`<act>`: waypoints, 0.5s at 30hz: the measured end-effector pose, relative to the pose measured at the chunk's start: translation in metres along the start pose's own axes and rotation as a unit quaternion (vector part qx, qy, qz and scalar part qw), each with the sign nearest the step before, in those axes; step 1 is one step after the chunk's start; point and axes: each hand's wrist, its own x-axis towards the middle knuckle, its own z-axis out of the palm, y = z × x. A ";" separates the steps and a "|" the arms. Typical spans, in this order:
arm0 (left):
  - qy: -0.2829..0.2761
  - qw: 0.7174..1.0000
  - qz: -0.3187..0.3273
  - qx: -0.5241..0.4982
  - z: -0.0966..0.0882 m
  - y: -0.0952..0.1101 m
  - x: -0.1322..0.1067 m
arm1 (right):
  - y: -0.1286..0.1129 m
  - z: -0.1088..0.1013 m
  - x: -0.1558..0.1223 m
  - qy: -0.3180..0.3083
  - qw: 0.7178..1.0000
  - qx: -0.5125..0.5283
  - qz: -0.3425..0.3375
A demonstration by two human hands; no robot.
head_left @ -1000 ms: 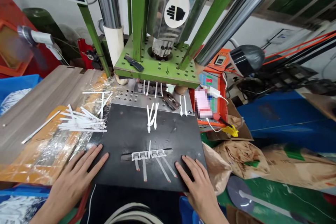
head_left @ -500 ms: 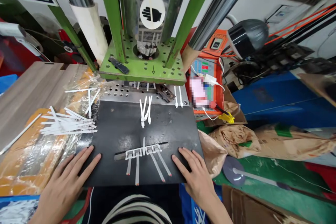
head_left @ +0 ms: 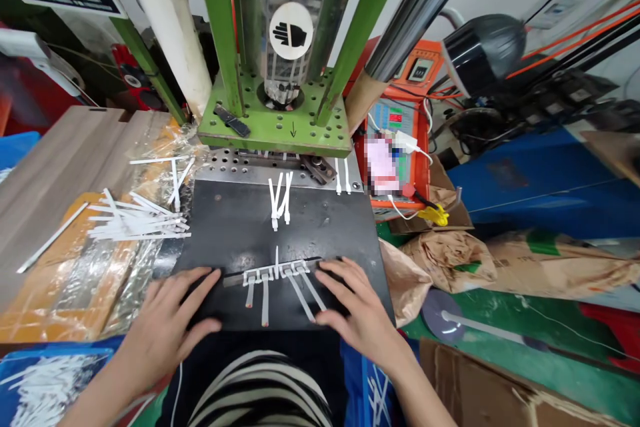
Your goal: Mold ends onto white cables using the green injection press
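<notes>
My left hand [head_left: 183, 310] is at the left end of a narrow metal bar [head_left: 233, 280] on the black plate [head_left: 240, 230], its fingers and thumb apart. Across from it, my right hand [head_left: 355, 307] reaches the bar's right end, fingers spread, thumb beside a strip's tip. Whether either hand touches the bar I cannot tell. A white moulded piece [head_left: 277, 269] with a thin upright spike sits along the bar. Several flat pale strips [head_left: 265, 307] run from it towards me. Further back on the plate lie a few loose white strips [head_left: 281, 203].
A green press platen [head_left: 280, 133] hangs over the plate's back edge. White strips are piled [head_left: 135, 217] on the left table. A blue bin [head_left: 105, 355] of white pieces stands lower left. An orange control box [head_left: 423, 177] and a brown paper sack [head_left: 445, 257] are on the right.
Both hands have moved inward from the plate's side edges to the ends of the metal bar. The view has shifted slightly; the bar and strips lie as before.
</notes>
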 end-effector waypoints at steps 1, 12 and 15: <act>0.007 1.000 0.003 -0.004 0.002 0.005 0.010 | 0.000 0.004 0.012 0.014 1.000 0.009 -0.004; -0.107 0.986 0.040 -0.123 0.002 0.007 0.059 | 0.022 0.003 0.124 -0.211 0.955 0.194 -0.082; -0.106 0.987 0.052 -0.107 0.004 0.005 0.058 | 0.009 0.027 0.164 -0.082 0.976 0.203 0.005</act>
